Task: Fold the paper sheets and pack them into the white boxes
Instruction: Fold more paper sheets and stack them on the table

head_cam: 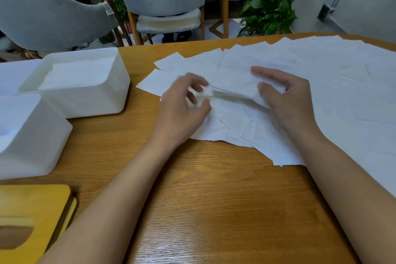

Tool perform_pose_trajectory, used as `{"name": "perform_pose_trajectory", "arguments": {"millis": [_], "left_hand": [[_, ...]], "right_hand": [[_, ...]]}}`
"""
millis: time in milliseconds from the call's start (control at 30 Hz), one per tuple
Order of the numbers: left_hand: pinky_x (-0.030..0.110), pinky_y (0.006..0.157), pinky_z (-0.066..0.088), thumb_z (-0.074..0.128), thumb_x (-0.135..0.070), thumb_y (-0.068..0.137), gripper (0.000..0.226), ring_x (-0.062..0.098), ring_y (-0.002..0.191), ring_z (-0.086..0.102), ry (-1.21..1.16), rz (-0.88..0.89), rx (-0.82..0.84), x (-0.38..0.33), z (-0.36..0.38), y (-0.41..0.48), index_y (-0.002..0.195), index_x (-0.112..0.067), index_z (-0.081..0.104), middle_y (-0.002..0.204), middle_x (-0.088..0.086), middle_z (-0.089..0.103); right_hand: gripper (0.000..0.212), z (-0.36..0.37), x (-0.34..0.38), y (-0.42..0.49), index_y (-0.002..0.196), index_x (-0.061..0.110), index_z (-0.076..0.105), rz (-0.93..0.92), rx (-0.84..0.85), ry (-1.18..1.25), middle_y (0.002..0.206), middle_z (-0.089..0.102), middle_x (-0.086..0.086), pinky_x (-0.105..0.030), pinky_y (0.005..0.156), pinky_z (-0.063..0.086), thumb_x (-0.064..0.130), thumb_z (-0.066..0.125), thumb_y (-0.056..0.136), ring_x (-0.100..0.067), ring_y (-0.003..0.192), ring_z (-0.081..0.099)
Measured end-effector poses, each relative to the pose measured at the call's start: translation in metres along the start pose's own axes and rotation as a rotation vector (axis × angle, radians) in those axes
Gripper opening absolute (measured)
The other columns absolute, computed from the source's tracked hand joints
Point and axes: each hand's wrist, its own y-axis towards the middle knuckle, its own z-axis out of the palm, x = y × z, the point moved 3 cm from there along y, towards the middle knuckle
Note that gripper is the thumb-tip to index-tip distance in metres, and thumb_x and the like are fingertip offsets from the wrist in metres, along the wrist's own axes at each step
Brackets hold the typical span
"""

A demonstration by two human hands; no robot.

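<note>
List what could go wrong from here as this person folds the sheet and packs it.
1. The folded sheet, pinched by the left hand and right hand, sits just above the loose sheets; another sheet might get caught in the fold.
2. The left hand looks blurred, so a hurried crease may come out crooked.

Bare table (214,199) nearside; white boxes (81,83) crowd the left.

a half-folded sheet (233,83) of thin white paper lies raised along its near crease on a fan of loose flat sheets (332,92). to their left stand two open white boxes: the far box (92,100) holds stacked folded paper, and the near box (36,141) hides its contents.
</note>
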Motion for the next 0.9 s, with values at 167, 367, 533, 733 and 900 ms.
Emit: {"name": "perform_pose_trajectory", "arguments": {"millis": [167, 367, 533, 733, 900], "left_hand": [[0.014, 0.076, 0.044, 0.085, -0.038, 0.084, 0.025, 0.007, 0.085, 0.061, 0.104, 0.051, 0.196, -0.003, 0.018, -0.008, 0.105, -0.028, 0.075, 0.091, -0.013, 0.068], [0.009, 0.075, 0.041, 0.083, -0.029, 0.088, 0.019, 0.008, 0.087, 0.063, -0.014, 0.038, 0.214, -0.009, 0.027, -0.014, 0.107, -0.027, 0.077, 0.088, -0.011, 0.069], [0.015, 0.074, 0.045, 0.077, -0.013, 0.091, 0.014, 0.006, 0.081, 0.062, -0.135, -0.012, 0.188, -0.005, 0.024, -0.009, 0.098, -0.025, 0.078, 0.090, -0.013, 0.072], [0.014, 0.060, 0.036, 0.068, -0.009, 0.091, 0.013, 0.003, 0.058, 0.048, -0.243, -0.126, -0.002, 0.002, 0.008, -0.001, 0.085, -0.019, 0.074, 0.092, -0.010, 0.070], [0.016, 0.062, 0.044, 0.078, -0.012, 0.092, 0.008, 0.006, 0.058, 0.056, -0.374, -0.234, 0.151, -0.001, 0.010, -0.003, 0.098, -0.018, 0.079, 0.101, -0.005, 0.077]], "right_hand": [[0.039, 0.003, -0.002, 0.000, 0.120, 0.030, 0.078, -0.002, -0.017, -0.045, 0.124, 0.073, 0.021, -0.026, 0.115, 0.045, 0.005, 0.060, 0.097, 0.007, 0.125, 0.059], [0.039, 0.005, -0.004, 0.000, 0.120, 0.032, 0.078, 0.008, -0.015, -0.039, 0.125, 0.072, 0.021, -0.022, 0.113, 0.044, 0.006, 0.060, 0.097, 0.007, 0.125, 0.058], [0.037, 0.006, -0.004, 0.000, 0.123, 0.030, 0.077, -0.002, -0.024, -0.040, 0.127, 0.071, 0.021, -0.018, 0.113, 0.043, 0.008, 0.060, 0.099, 0.007, 0.126, 0.057], [0.038, 0.007, -0.006, 0.000, 0.123, 0.030, 0.077, 0.002, 0.003, -0.016, 0.128, 0.071, 0.022, -0.022, 0.114, 0.044, 0.007, 0.060, 0.099, 0.008, 0.126, 0.057], [0.038, 0.010, -0.006, -0.001, 0.124, 0.032, 0.077, -0.015, 0.027, -0.029, 0.131, 0.069, 0.021, -0.027, 0.116, 0.044, 0.008, 0.061, 0.098, 0.005, 0.129, 0.056]]}}
